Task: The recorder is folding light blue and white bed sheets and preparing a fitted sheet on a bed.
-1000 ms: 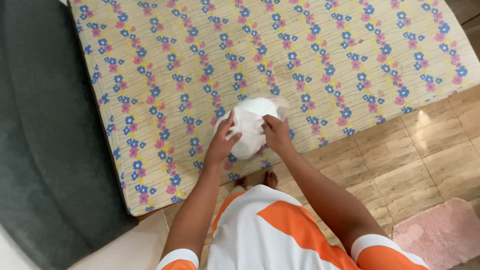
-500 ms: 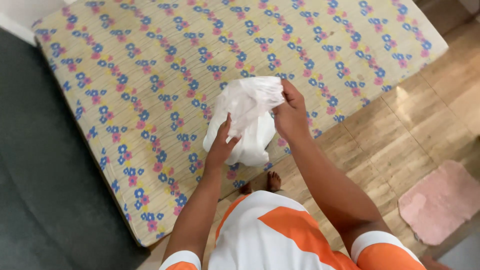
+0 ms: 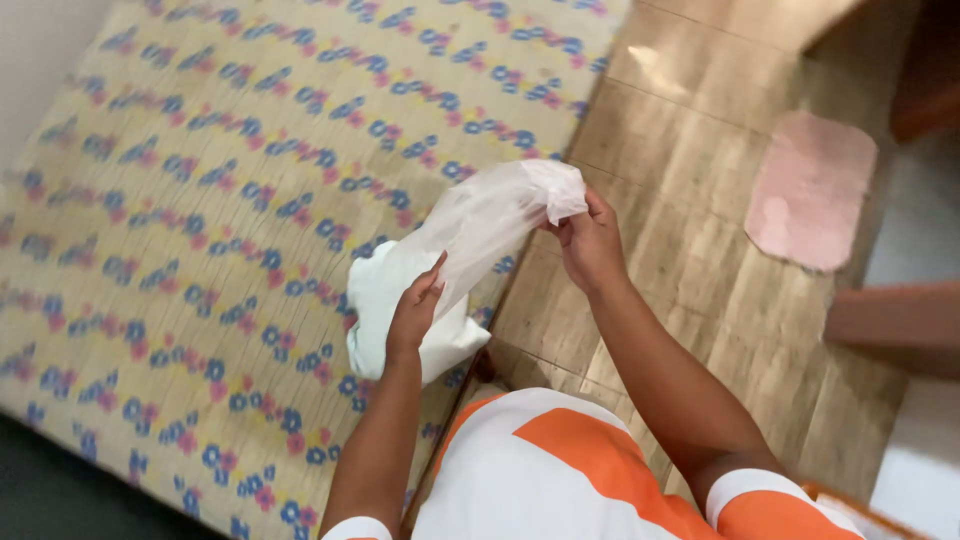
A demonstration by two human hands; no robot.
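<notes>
Head view: both hands (image 3: 415, 312) (image 3: 590, 243) stretch bag (image 3: 480, 225) above mattress edge (image 3: 500, 300).

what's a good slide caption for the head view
Both hands, left hand and right hand, hold a white plastic bag above a floral mattress.

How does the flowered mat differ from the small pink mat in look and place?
The flowered mat is large, yellow, with blue and pink flowers; the pink mat is small and plain. The flowered mat lies under the left hand; the pink mat lies apart, beyond the right hand. Both lie flat.
</notes>
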